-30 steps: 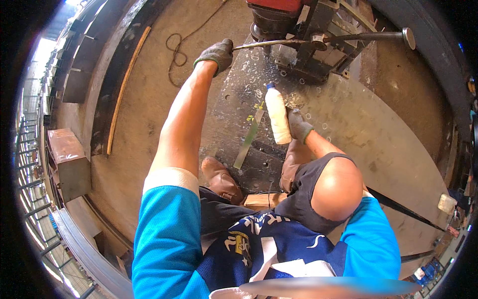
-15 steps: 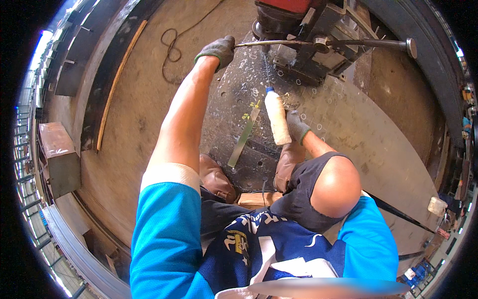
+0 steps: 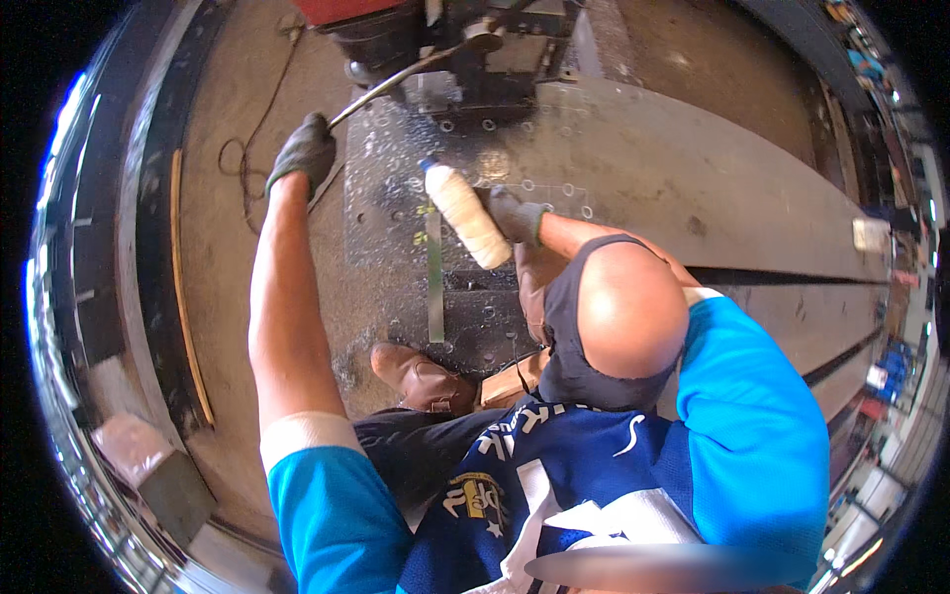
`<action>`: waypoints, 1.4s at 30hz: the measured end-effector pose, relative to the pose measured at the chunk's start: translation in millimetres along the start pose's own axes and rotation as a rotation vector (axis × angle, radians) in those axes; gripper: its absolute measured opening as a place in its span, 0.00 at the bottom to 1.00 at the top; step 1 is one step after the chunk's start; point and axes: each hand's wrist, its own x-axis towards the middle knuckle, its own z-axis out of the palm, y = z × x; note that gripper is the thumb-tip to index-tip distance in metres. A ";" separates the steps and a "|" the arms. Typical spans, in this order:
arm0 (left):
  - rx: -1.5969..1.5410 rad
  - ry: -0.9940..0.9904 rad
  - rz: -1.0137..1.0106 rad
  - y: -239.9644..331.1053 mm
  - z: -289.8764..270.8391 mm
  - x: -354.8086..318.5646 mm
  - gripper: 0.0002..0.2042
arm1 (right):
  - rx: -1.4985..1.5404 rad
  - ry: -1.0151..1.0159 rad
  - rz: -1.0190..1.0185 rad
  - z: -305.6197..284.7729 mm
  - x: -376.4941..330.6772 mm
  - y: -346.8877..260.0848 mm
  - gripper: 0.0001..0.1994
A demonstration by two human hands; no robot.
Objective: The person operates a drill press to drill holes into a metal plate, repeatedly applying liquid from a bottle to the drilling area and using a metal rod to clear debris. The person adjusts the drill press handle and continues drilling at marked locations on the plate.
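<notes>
My gloved left hand (image 3: 304,155) is closed round the end of a long metal lever (image 3: 396,81). That lever runs up to a red and black machine (image 3: 381,38), which looks like a drill press and is cut off by the upper edge. Beside my knee, my gloved right hand (image 3: 513,214) grips a whitish plastic squeeze bottle (image 3: 467,218) with a blue cap. The bottle lies tilted, its cap toward the machine. Beneath both hands is a metal plate (image 3: 633,148) with white circle marks, some holes and scattered shavings near the machine.
A narrow metal strip (image 3: 435,282) lies left of the bottle. My brown boots (image 3: 421,381) are by a wooden block (image 3: 513,381). A cable (image 3: 259,144) loops on the floor at left, near a long wooden strip (image 3: 188,297). A pale container (image 3: 871,236) stands far right.
The view has shifted. My left hand and the lever end sit lower and farther left, and the lever slants more. The bottle, still in my right hand, tilts more; the thin stream from its cap no longer shows.
</notes>
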 end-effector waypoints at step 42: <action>0.080 -0.114 -0.144 65.7 19.9 -72.3 0.16 | -0.381 -0.112 -0.202 -11.9 -51.5 13.3 0.20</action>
